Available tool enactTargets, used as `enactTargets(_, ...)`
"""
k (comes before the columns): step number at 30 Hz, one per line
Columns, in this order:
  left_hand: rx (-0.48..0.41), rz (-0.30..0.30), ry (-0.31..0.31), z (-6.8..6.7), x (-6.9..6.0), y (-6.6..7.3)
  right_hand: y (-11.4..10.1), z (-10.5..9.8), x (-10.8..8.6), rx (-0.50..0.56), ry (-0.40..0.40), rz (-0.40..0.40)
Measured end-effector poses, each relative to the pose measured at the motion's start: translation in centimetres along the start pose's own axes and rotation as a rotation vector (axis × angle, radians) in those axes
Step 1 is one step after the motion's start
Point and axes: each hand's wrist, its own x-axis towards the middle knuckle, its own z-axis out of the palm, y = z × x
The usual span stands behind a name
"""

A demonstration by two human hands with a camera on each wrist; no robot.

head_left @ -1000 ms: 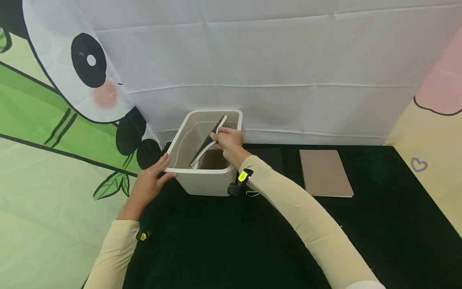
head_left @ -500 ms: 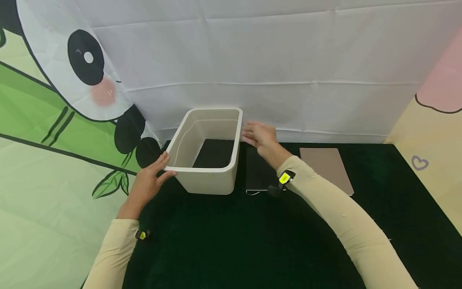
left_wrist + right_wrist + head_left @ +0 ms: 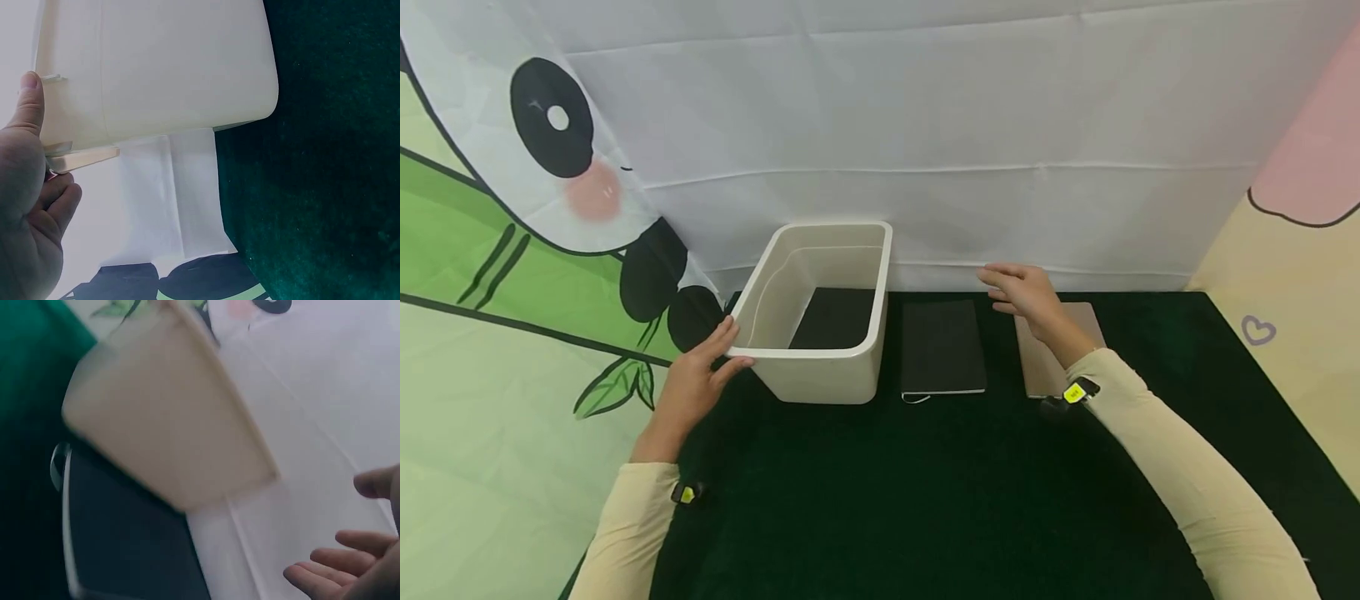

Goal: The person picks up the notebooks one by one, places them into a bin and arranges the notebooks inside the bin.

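At the bin's near left corner, the left hand holds the off-white bin, thumb at the front rim and fingers along the left side. The left wrist view shows the thumb of that hand against the bin wall and some fingers bent beside the corner. A flat dark object lies on the bin's floor. The right hand hovers over the far part of a tan notebook, holding nothing. In the right wrist view its fingers are spread loosely.
Between the bin and the tan notebook lies a black notebook with a white ribbon at its near edge. A dark green cloth covers the table. Behind stands a white backdrop, with a printed panda and bamboo at left.
The right hand let go of the dark, pale-edged object inside the bin, left the bin and moved right past the black notebook. The left hand has stayed at the bin's corner.
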Motion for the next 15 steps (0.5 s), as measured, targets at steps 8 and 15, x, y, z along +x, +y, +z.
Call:
enactTargets(8, -0.001, -0.017, -0.005, -0.1, -0.1, 0.0, 5.0, -3.9, -1.9, -0.415, 0.010, -0.027)
enactTargets(15, -0.017, -0.004, -0.001, 0.0, 0.0, 0.2, 8.4, -7.0, -4.4, -0.653, 0.060, -0.049)
